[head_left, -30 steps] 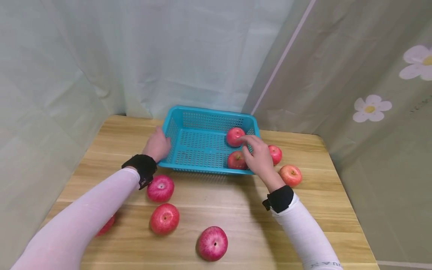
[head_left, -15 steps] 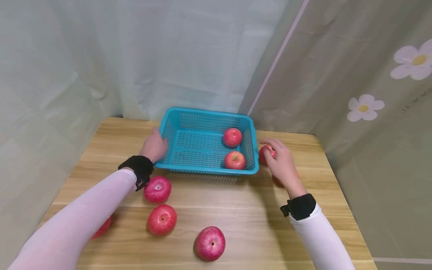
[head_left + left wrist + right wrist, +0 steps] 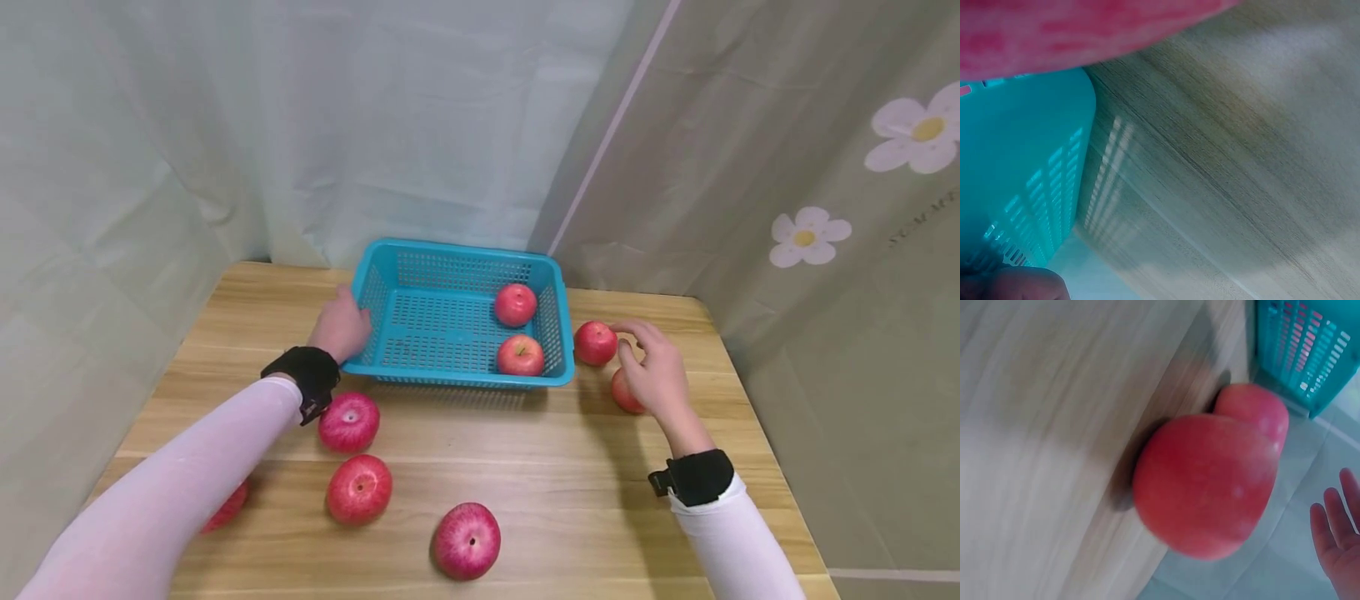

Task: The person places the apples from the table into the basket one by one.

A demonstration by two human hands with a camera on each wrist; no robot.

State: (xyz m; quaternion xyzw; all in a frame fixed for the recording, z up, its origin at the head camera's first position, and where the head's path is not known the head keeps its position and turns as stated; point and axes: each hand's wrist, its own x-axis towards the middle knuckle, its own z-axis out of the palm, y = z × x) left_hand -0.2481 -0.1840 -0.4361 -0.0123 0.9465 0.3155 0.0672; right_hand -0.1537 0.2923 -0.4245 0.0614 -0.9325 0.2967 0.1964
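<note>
My left hand (image 3: 342,327) grips the left rim of a blue perforated plastic basket (image 3: 457,377); its thumb lies over the edge in the head view. In the left wrist view, part of that hand (image 3: 1025,284) shows at the lower left beside the basket wall (image 3: 1029,144). Two apples, one farther back (image 3: 515,305) and one nearer (image 3: 521,356), sit inside on the right. My right hand (image 3: 658,371) hovers with spread fingers and nothing in them, its fingertips close to a red apple (image 3: 596,343) beside the basket. Under it, a second apple (image 3: 626,392) is partly covered.
On the wooden table (image 3: 555,492) in front of the basket lie a pink-red apple (image 3: 349,422), a red apple (image 3: 359,489) and a dark pink apple (image 3: 467,542). Another apple (image 3: 227,508) is half hidden behind my left sleeve. A curtain (image 3: 450,125) hangs behind.
My right hand has moved right, from over the apples in the basket, past the apple beside it, to above the farther right apple. My left hand stays at the basket's rim.
</note>
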